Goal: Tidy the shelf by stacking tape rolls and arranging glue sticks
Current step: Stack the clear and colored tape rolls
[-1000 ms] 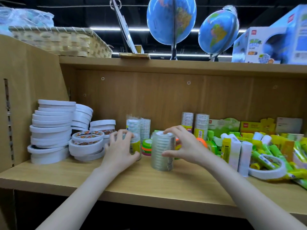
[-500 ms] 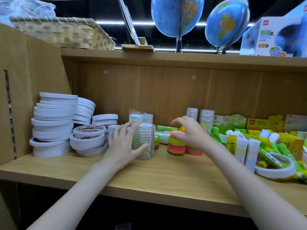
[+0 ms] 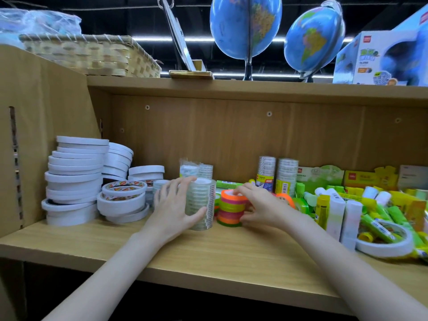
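On the wooden shelf (image 3: 208,253) a tall stack of clear tape rolls (image 3: 203,205) stands upright, and everything else sits around it. The person's left hand (image 3: 172,208) wraps that stack from its left side, fingers curled over the top rim and thumb hooked across the front low down, so the stack fills the grip. Just right of the clear stack, almost touching it, stands a shorter stack of coloured tape rolls (image 3: 231,210) in orange, pink and green bands. The right hand (image 3: 259,206) holds this one: fingertips rest on its top ring and the thumb presses its lower right side. Left of the clear stack lie flat white tape rolls (image 3: 122,201), and further left a tall leaning pile of white rolls (image 3: 74,179). Well to the right of the clear stack, glue sticks (image 3: 379,225) lie in a jumble, some white tubes upright.
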`<state>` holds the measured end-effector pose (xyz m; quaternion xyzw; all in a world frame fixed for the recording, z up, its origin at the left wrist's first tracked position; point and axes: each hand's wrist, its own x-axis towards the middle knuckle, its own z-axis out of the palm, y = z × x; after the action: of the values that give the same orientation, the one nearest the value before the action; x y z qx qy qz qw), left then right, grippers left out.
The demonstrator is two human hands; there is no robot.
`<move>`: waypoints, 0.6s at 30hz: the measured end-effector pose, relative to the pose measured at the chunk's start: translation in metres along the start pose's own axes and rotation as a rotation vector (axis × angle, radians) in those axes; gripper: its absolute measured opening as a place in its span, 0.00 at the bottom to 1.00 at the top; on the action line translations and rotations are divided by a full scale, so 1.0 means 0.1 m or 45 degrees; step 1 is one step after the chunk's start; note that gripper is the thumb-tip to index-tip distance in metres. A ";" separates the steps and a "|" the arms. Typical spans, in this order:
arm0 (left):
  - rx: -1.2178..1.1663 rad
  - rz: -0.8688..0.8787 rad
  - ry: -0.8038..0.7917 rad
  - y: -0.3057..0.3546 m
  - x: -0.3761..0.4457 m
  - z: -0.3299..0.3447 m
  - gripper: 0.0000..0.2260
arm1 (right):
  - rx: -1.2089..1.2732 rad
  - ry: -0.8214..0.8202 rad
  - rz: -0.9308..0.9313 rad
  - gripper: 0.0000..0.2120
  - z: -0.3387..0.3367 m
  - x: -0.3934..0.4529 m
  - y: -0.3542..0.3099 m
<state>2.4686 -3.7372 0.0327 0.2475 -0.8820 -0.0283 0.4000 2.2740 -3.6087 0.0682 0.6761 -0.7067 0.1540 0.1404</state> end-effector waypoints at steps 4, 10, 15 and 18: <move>-0.053 0.023 -0.006 -0.03 -0.01 0.01 0.38 | 0.074 0.007 -0.041 0.26 0.00 0.04 -0.08; -0.022 -0.009 0.031 0.00 -0.01 0.02 0.38 | 0.211 0.054 0.035 0.21 -0.38 0.15 -0.02; 0.075 0.009 0.044 0.04 -0.02 0.01 0.38 | -0.042 0.047 0.185 0.13 -0.44 0.55 0.07; 0.101 0.007 0.017 0.03 -0.02 0.00 0.38 | -0.141 -0.297 0.272 0.17 -0.32 0.71 0.11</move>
<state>2.4687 -3.7334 0.0318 0.2609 -0.8803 0.0095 0.3960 2.2598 -3.6600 0.1258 0.6016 -0.7935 0.0492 0.0772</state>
